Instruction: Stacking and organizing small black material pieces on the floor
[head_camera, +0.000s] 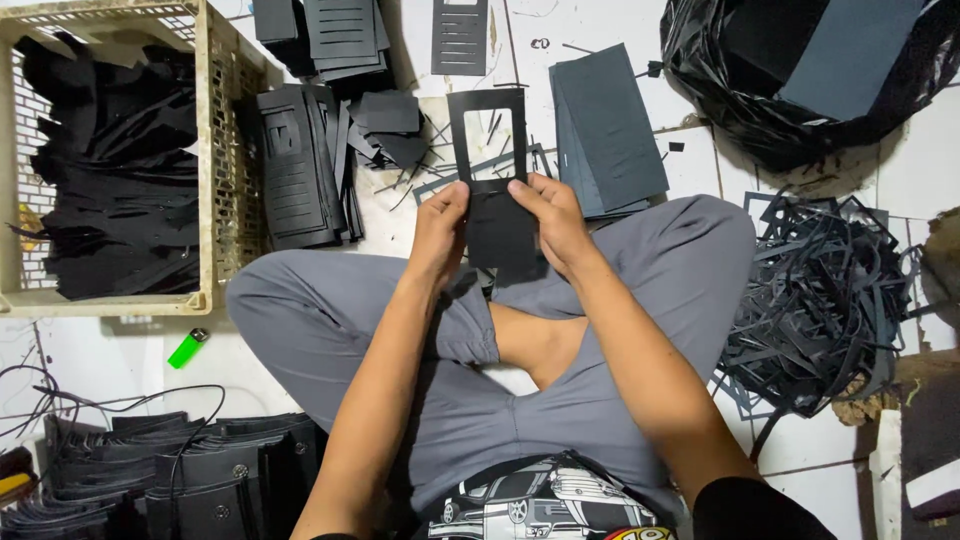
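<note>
Black die-cut sheet (492, 175): I hold it upright in front of me, above my crossed legs. It has a rectangular window cut in its upper half; white floor shows through the window. The lower half is solid black.

Left hand (440, 232): fingers and thumb pinched on the sheet's left edge, about midway down. Right hand (552, 222): closed on the right edge at the same height, thumb on the near face. Both hands clamp the one sheet; they do not touch each other.

Just behind the sheet, on the floor: thin black offcut slivers (430, 170), scattered. To the right of it, a stack of plain dark grey sheets (608, 130), fanned a little. To the left, a leaning pile of slotted black pieces (300, 165).

Farther left: a beige plastic crate (222, 150) filled with black cut pieces. Near its front corner, a green lighter (187, 348) lies on the floor, beside my left knee.

Far right: a tangled heap of black frame scrap (820, 300). Upper right: a black plastic bag (740, 100) holding large dark sheets.

Lower left, near my hip: rows of finished black items (200, 470) standing on edge, with thin black wires (60, 400) lying over them.
</note>
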